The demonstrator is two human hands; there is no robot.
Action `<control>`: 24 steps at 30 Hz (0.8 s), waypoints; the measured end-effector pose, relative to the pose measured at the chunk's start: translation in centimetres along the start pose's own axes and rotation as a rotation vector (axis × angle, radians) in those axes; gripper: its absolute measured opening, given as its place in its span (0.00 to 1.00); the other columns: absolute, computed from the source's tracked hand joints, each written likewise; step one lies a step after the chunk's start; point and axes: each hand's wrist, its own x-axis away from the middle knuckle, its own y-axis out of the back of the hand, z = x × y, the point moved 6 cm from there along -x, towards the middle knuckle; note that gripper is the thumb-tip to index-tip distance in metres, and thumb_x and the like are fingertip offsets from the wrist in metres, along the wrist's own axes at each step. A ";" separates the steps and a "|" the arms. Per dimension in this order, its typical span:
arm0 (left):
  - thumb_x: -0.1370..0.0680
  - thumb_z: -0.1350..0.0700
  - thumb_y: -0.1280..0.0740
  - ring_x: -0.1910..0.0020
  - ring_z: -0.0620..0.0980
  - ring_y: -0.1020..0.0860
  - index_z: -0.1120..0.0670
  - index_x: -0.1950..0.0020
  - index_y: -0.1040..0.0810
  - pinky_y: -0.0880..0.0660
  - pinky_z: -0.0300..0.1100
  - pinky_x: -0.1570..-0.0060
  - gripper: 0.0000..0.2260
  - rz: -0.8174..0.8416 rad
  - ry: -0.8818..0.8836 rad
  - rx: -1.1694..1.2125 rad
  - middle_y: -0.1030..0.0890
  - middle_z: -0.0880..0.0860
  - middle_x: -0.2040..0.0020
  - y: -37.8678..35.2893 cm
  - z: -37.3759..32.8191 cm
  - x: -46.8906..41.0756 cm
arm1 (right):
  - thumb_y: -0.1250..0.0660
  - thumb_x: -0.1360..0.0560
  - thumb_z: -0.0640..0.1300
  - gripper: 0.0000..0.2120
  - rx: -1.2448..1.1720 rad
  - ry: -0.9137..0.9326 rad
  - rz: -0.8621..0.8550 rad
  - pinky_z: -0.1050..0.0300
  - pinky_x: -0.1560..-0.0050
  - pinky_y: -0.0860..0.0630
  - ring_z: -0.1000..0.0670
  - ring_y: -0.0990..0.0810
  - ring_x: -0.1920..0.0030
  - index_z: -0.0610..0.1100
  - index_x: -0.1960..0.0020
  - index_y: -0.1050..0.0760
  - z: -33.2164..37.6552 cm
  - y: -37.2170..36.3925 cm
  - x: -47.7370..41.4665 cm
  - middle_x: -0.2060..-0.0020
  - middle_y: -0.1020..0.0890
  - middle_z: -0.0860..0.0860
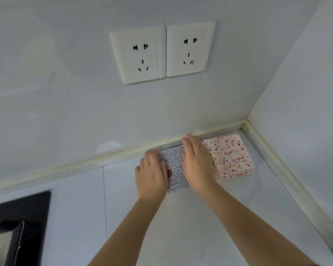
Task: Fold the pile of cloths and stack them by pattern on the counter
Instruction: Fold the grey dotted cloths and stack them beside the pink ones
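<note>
A folded stack of white cloths with small purple dots (174,166) lies on the counter (181,217) near the back wall. My left hand (152,173) lies on its left side with the fingers a little bent. My right hand (197,164) lies flat on its right side, fingers straight. Both hands hide much of this stack. Right beside it, in the corner, sits a folded stack of white cloths with pink and red speckles (231,156), touched by neither hand.
Two white wall sockets (161,52) are on the wall above the stacks. A black cooktop (21,225) is set into the counter at the lower left. A raised cream ledge (104,160) runs along the back and right walls.
</note>
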 end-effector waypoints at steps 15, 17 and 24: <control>0.17 0.45 0.50 0.22 0.47 0.58 0.52 0.21 0.50 0.54 0.49 0.24 0.25 0.405 0.000 0.047 0.55 0.48 0.21 8.2 6.0 9.5 | 0.47 0.18 0.46 0.24 -0.228 -0.102 0.263 0.44 0.24 0.54 0.48 0.49 0.22 0.41 0.23 0.43 7.2 3.1 9.0 0.23 0.43 0.47; 0.17 0.48 0.46 0.22 0.48 0.54 0.52 0.23 0.44 0.49 0.50 0.24 0.23 0.354 0.016 0.094 0.50 0.49 0.21 11.7 8.6 13.1 | 0.46 0.18 0.45 0.24 -0.310 -0.110 0.274 0.43 0.24 0.51 0.48 0.48 0.22 0.42 0.24 0.42 11.2 4.0 12.1 0.23 0.42 0.48; 0.20 0.56 0.37 0.27 0.47 0.39 0.54 0.30 0.31 0.41 0.38 0.29 0.18 0.132 0.055 0.179 0.34 0.49 0.27 26.8 17.8 26.5 | 0.41 0.19 0.43 0.22 -0.563 -0.037 0.313 0.49 0.24 0.45 0.49 0.43 0.23 0.44 0.25 0.38 29.4 8.2 23.0 0.24 0.38 0.48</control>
